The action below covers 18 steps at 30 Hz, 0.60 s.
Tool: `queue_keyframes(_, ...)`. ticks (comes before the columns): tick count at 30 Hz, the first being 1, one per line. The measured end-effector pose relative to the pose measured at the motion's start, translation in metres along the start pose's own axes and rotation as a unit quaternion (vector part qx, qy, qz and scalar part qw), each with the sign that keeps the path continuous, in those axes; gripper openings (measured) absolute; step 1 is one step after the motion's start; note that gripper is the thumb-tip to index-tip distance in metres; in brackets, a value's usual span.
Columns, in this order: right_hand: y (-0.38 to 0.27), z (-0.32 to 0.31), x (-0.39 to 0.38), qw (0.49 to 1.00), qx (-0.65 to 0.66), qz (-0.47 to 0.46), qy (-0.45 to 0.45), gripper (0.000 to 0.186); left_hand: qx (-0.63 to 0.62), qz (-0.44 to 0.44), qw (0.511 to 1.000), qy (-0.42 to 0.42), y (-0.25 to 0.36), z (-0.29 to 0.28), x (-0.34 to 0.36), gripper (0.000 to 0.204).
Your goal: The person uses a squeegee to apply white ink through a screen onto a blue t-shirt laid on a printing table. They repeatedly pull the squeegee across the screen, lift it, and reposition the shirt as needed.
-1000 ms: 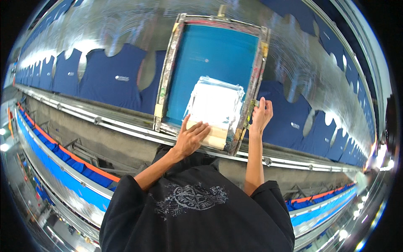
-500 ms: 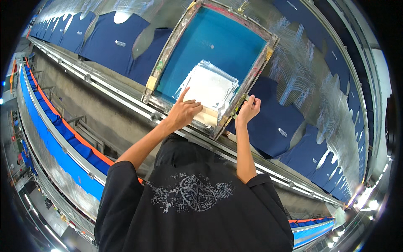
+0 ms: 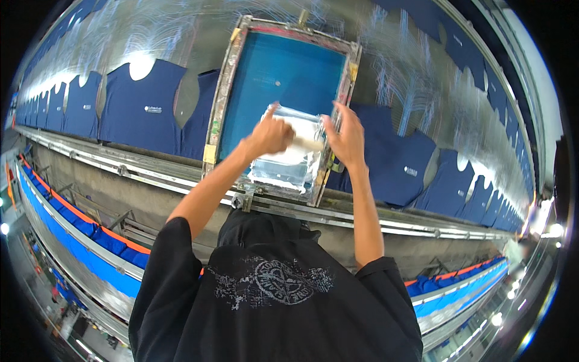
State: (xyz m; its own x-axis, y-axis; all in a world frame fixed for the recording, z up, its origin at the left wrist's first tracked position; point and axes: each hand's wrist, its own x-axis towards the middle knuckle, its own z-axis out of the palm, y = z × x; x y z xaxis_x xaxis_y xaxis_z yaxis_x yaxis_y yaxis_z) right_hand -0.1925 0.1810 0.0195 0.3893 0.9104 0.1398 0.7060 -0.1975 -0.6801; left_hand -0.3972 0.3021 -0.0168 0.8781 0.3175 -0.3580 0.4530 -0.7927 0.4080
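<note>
My left hand (image 3: 274, 133) is curled over the left part of the squeegee (image 3: 309, 144), index finger sticking out toward twelve o'clock; the grip looks closed, though blurred. My right hand (image 3: 348, 134) stands open at the squeegee's three o'clock end, thumb and forefinger parted; I cannot tell whether it touches the wood. The squeegee lies crosswise inside the frame (image 3: 224, 96), between its centre and five o'clock. That frame works like a shallow tray: its floor is blue mesh (image 3: 289, 66), bare toward twelve, and it holds white ink (image 3: 288, 158) pooled around five and six, thinning to a streaky smear near the six o'clock side. The frame sits on the table (image 3: 199, 39). A navy shirt (image 3: 142, 96) lies flat at nine o'clock, another navy piece (image 3: 404, 157) at four.
</note>
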Motion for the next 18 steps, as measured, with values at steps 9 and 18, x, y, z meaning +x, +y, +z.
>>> queue_keyframes(9, -0.018, 0.065, -0.046, 0.973, -0.135, 0.013, -0.187, 0.031, -0.004, -0.009, 1.000, 0.006, 0.017, -0.002, -0.005, 0.033)
queue_keyframes(18, -0.016, 0.056, -0.005, 0.979, -0.171, -0.023, -0.111, 0.021, 0.031, 0.052, 0.996, 0.064, -0.010, -0.020, 0.027, 0.033)
